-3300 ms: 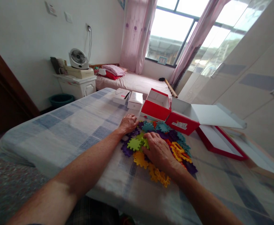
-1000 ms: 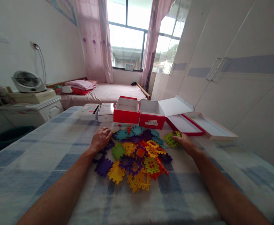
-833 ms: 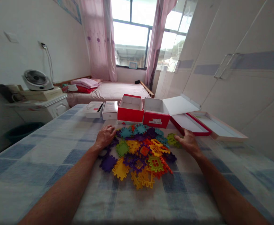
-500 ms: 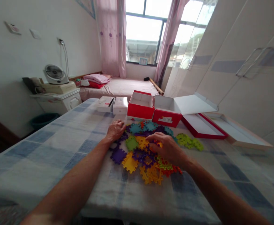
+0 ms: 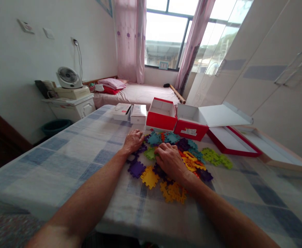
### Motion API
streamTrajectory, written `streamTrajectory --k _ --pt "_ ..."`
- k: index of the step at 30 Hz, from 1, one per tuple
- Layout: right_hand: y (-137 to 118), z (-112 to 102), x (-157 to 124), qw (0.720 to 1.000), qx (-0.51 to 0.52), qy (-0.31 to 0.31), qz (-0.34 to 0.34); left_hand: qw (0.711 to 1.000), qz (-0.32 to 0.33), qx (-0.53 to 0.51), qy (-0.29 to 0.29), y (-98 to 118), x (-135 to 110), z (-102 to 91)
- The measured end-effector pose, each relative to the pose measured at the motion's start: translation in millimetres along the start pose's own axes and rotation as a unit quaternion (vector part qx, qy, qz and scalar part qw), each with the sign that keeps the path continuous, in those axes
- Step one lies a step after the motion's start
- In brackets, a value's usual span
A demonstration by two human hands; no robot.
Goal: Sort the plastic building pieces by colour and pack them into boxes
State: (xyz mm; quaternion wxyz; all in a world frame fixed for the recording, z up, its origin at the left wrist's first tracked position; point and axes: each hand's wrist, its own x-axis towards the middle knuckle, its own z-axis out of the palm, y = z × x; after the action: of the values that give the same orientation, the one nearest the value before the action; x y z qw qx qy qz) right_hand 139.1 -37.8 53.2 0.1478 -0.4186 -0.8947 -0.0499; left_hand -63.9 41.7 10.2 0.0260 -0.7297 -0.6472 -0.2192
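One green piece [image 5: 149,153] lies between left hand [image 5: 133,141] and right hand [image 5: 169,159]; I cannot tell their grip.

The place is a home, and the room a bedroom: its bed [image 5: 145,92] has folded pink bedding [image 5: 112,83] on it. Behind the bed is a window [image 5: 165,31] with pink curtains [image 5: 128,48]. Left of the bed stands a nightstand [image 5: 82,107], topped with a box [image 5: 72,92] and a fan [image 5: 68,77]. Right of the bed rises a tall, pale wardrobe [image 5: 264,55], and in front of the bed is a cloth-covered table [image 5: 70,151].
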Motion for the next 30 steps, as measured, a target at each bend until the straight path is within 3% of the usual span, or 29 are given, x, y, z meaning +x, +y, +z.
streamTrajectory --k 8,14,22,26,30 --pt "14.2 2.5 10.3 0.994 0.016 0.059 0.088 1.0 0.0 0.007 0.001 1.6 -0.7 -0.3" --pt "0.3 1.4 13.5 1.0 -0.015 0.001 0.019 1.0 -0.003 0.008 0.0 1.8 -0.1 -0.9" --pt "-15.8 7.5 24.4 0.998 -0.045 -0.025 0.038 1.0 -0.011 0.002 0.003 3.5 -1.1 -2.2" --pt "-8.0 4.4 24.6 0.998 0.01 -0.001 0.067 1.0 -0.013 0.004 0.002 5.0 -1.7 -3.6" --pt "10.8 -7.5 24.9 0.983 0.116 0.013 0.141 1.0 -0.013 0.003 0.0 5.6 -1.7 -3.9"
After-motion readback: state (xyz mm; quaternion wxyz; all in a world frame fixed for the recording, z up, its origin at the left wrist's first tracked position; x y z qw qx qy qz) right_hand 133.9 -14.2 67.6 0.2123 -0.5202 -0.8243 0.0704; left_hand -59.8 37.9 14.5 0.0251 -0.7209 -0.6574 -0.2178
